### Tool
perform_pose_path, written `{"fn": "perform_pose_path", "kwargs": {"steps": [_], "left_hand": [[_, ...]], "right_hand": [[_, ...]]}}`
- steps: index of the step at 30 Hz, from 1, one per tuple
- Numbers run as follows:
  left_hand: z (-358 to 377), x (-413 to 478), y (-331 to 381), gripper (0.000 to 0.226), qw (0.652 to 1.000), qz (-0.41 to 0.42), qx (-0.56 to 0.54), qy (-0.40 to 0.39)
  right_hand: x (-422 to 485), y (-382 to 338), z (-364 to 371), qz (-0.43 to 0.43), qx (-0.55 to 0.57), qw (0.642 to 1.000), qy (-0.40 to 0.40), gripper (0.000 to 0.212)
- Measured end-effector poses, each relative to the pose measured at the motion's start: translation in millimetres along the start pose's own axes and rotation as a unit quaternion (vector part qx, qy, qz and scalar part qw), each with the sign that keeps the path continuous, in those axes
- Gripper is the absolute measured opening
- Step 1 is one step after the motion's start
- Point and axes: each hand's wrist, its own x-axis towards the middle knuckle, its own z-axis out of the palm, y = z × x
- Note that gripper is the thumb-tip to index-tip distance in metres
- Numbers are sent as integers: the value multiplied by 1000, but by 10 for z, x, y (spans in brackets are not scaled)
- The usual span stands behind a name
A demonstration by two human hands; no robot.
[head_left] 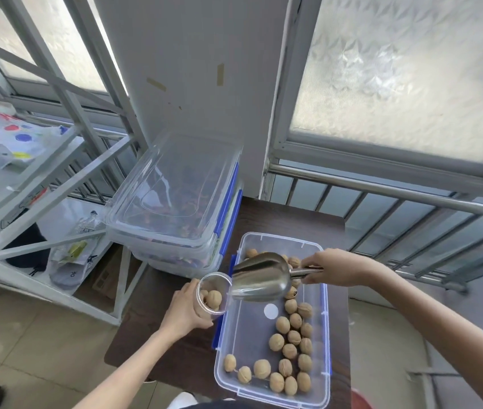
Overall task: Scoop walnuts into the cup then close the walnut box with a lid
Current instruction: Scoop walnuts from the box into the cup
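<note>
Head view: you're mid-pour. Your left hand [185, 311] grips the cup [213, 293], tilted at the walnut box [272, 320] edge; your right hand [334, 267] pinches the scoop [259, 277] handle. Next, probably: tip further, then fetch the lid [172, 187], likely atop the stacked bins.

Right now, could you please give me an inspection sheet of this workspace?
Surface: dark table, mostly covered.
Job's things: open walnut box, walnuts along its right side; clear cup tilted, walnuts inside; metal scoop at cup mouth.
Clutter: stacked lidded containers behind the cup.
Hands: left hand holds cup; right hand holds scoop handle.
Cables: nothing seen.
Surroundings: frosted window, railing, white rack.
</note>
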Motion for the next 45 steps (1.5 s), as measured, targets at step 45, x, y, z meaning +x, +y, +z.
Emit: {"fn": "perform_pose_path", "kwargs": {"steps": [45], "left_hand": [[-193, 289, -179, 74, 977, 170, 18, -126]], "right_hand": [[327, -512, 2255, 426, 366, 823, 83, 37]]}}
